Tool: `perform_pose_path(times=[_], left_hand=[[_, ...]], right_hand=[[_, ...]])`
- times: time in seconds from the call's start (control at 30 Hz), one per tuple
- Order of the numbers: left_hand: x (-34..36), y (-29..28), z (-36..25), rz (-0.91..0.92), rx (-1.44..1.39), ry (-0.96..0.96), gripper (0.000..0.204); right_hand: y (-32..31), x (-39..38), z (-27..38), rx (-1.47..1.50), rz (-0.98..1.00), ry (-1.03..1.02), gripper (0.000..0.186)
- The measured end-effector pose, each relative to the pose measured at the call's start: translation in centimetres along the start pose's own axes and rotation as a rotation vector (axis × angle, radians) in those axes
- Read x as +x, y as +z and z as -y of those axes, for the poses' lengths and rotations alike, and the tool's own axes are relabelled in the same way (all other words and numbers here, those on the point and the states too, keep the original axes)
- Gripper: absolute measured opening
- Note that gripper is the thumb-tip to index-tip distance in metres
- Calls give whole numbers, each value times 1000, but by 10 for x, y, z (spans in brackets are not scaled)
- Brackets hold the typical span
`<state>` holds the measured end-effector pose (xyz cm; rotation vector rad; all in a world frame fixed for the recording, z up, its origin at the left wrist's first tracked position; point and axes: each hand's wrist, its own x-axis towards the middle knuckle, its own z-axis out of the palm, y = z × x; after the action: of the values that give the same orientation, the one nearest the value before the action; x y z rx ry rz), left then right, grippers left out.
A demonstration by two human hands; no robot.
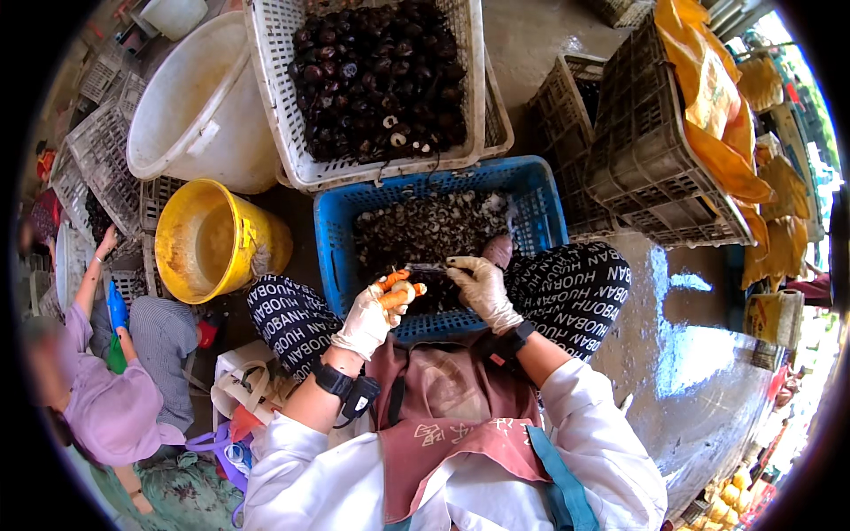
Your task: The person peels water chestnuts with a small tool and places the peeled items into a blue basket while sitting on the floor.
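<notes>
My left hand (376,311), in a white glove with orange covers on some fingers, is closed just above the near part of a blue basket (329,257). My right hand (485,292), in a white glove, pinches at the right end of a narrow dark item (427,267) that spans the gap between my hands. Its kind is too small to tell, and what my left fingers hold is hidden. Inside the basket lie many small dark and whitish pieces (425,217). A brownish, rounded thing (498,251) shows behind my right hand.
A white crate (282,106) full of dark round items (381,80) stands beyond the basket. To the left are a yellow bucket (197,239) and a large white tub (190,97). Dark stacked crates (655,168) stand at right. Another person (115,389) sits at far left.
</notes>
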<state>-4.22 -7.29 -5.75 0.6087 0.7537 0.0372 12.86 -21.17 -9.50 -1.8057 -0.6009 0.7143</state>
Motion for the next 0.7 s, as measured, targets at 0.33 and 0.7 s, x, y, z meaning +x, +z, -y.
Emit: perform_pose_path(times=[0.33,0.7], left_hand=[[0,11,-1,-93,146,161,87],[-3,17,-8,105,-112,104,36]], right_hand=[[9,-6,17,161,78,51,22],[2,1,-16,209,146,351,22]])
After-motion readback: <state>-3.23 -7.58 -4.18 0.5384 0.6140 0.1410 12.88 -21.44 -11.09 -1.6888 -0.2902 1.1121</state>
